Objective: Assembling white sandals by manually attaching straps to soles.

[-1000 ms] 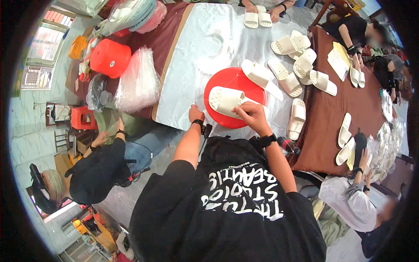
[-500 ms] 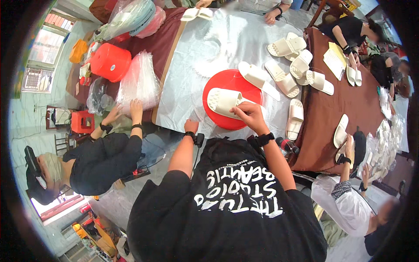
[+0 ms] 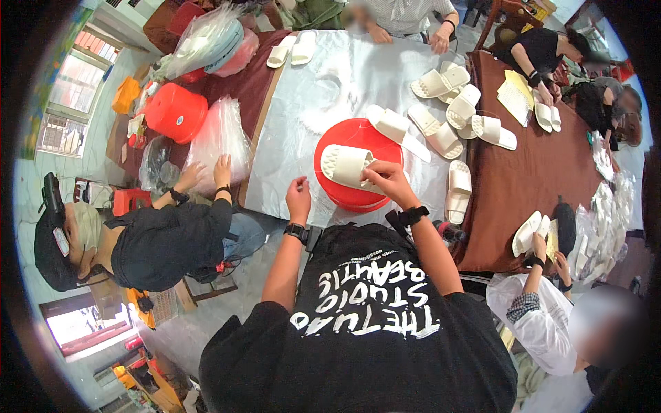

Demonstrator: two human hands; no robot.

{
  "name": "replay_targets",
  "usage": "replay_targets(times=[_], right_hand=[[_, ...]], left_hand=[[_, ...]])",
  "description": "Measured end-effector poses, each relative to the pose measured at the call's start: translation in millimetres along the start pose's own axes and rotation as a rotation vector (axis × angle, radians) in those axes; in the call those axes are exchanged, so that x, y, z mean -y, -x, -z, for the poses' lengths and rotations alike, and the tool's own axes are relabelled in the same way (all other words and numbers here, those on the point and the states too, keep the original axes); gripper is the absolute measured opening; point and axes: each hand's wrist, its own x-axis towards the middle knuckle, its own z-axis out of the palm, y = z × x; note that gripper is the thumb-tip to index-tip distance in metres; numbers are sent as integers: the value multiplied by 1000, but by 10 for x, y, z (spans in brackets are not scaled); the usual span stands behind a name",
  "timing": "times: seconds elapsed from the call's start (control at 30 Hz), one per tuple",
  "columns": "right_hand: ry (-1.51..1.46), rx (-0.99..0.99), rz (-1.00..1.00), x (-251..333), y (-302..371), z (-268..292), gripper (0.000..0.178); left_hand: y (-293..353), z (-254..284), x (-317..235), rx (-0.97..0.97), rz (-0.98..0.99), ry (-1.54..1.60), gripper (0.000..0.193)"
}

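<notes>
A cream slipper (image 3: 344,165) lies on a round red plastic stool (image 3: 329,129), its toe end pointing left. At the inner edge of its strap, my right hand (image 3: 390,182) is closed in a pinch. What sits between those fingertips is too small to make out. My left hand (image 3: 299,199) hovers beside the stool's left side, apart from the slipper. Its fingers are curled together, and anything inside them is hidden. Another cream slipper (image 3: 394,128) rests partly over the stool's far right rim.
Several cream slippers (image 3: 463,104) lie right of the stool, with one slipper (image 3: 458,191) near the table edge. A co-worker at left handles clear plastic bags (image 3: 224,141) by a red bucket (image 3: 180,113). Others work at the brown-covered table (image 3: 509,206). Two slippers (image 3: 292,49) sit far left.
My left hand has risen from the table's near edge and turned its fingers upward. My right hand stays at the strap. The co-worker across the table has let go of the pair of slippers.
</notes>
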Motion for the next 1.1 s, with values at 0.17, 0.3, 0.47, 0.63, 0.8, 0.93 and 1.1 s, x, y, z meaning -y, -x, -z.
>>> replay_targets(times=[0.17, 0.3, 0.47, 0.63, 0.8, 0.93, 1.1], right_hand=[[88, 126, -33, -9, 22, -24, 24], [155, 131, -20, -75, 14, -6, 26], [115, 172, -27, -151, 52, 4, 21], [85, 189, -73, -204, 67, -3, 16], [17, 169, -43, -102, 169, 32, 20], [-166, 100, -41, -125, 168, 77, 22], [-362, -54, -12, -57, 161, 175, 25]], left_hand=[[-241, 230, -1344, -141, -297, 129, 20], [-486, 32, -2012, 21, -545, 113, 22], [-615, -569, -2531, 401, -707, -80, 36], [-548, -978, -2481, 468, -833, -530, 76], [-674, -890, -2345, 496, -686, -457, 52], [-614, -758, -2277, 420, -718, -451, 46], [-535, -535, -2205, 391, -750, -453, 39]])
